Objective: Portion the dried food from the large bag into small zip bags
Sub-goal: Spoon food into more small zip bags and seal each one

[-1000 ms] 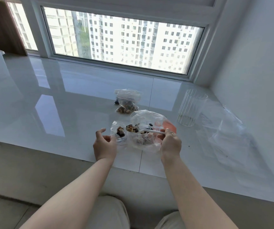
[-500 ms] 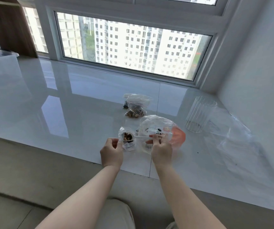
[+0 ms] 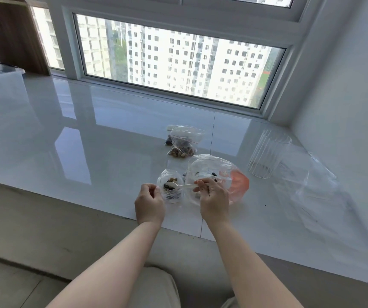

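The dried food (image 3: 171, 189) is partly moved over: we are seeing some in the small zip bag (image 3: 170, 187) near the front edge of the white sill (image 3: 112, 141), some in the large bag (image 3: 209, 174) just to its right, and some already packed in the filled zip bags (image 3: 182, 142) lying further back toward the window. Going from the left, we are pinching the rim of the small zip bag with our left hand (image 3: 149, 204), fingers curled onto the plastic to keep its mouth open. Our right hand (image 3: 212, 197) is gripping the handle of a white spoon (image 3: 179, 186), fingers closed round it, with the bowl reaching into the small bag's opening over the pieces already there. So we are judging the job as partway through: some portions look done, this one is being filled and is not yet zipped, and dark pieces are showing inside the large bag, so more scoops seem to be left. Further right, a ribbed clear cup (image 3: 267, 156) is standing near the wall, and loose clear plastic (image 3: 316, 187) is lying beside it toward the right edge.
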